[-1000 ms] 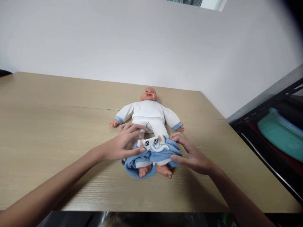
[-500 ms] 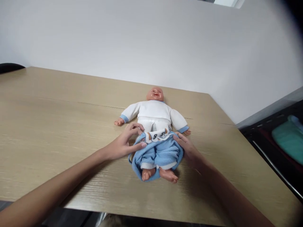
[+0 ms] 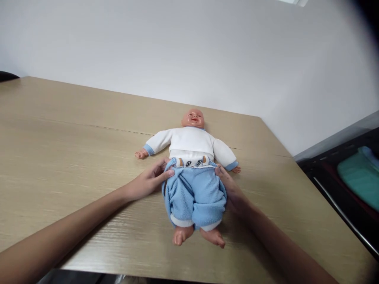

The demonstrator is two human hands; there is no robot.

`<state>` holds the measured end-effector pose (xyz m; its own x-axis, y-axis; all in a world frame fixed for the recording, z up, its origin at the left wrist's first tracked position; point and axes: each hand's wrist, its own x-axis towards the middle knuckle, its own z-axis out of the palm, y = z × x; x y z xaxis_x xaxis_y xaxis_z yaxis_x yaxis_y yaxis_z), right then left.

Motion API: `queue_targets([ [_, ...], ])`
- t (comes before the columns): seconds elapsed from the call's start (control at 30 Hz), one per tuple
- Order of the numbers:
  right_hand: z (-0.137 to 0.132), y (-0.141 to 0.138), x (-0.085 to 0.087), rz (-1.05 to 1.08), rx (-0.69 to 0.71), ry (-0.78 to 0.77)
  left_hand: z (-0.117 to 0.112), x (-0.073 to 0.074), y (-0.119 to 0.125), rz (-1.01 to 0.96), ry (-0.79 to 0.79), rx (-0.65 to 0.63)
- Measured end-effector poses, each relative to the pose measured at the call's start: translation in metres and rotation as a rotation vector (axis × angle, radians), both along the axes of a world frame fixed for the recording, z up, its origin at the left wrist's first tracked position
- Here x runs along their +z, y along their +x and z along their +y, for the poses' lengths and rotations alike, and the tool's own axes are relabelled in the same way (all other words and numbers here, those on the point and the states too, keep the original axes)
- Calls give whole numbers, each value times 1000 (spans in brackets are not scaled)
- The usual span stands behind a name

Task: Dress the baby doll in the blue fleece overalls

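Observation:
A baby doll (image 3: pixel 192 140) lies on its back, head away from me, in a white top with blue cuffs. Blue fleece overalls (image 3: pixel 195 189) cover its legs, with both feet sticking out below the white leg cuffs. The white bib with printed eyes is folded at the doll's waist. My left hand (image 3: pixel 151 178) is closed on the overalls at the waist's left side, thumb on top. On the opposite side, my right hand (image 3: pixel 232 189) pinches the overalls' edge; some of its fingers are hidden behind the cloth.
The wooden table (image 3: pixel 74 157) meets a pale wall (image 3: pixel 166 51) at the back. To the right, beyond the table's edge, a green item (image 3: pixel 359 175) lies in a dark container or bag. A dark curved shape shows at the far left.
The overalls' waist has moved up the doll's body, toward its top, with both hands on it. The legs now lie straighter and the feet show nearer to me.

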<state>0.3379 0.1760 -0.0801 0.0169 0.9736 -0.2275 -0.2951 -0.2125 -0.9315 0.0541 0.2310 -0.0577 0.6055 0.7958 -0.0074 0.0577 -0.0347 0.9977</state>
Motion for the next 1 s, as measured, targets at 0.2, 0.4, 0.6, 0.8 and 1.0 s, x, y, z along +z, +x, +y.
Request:
queue_targets([
  [0.2,-6,3,8,-32,1,-68,0,9,-11,102,-36,-161],
  [0.4,-17,-2,19,73,-18,-66,6,4,-18,117,-7,-301],
  [0.6,-8,4,2,55,25,-37,1,-10,-8,90,-55,-168],
  [0.8,-5,6,-3,23,16,3,4,-14,-7,52,-26,-38],
  [1.0,-1,9,-2,-4,35,12,11,-12,-8,-135,-100,90],
])
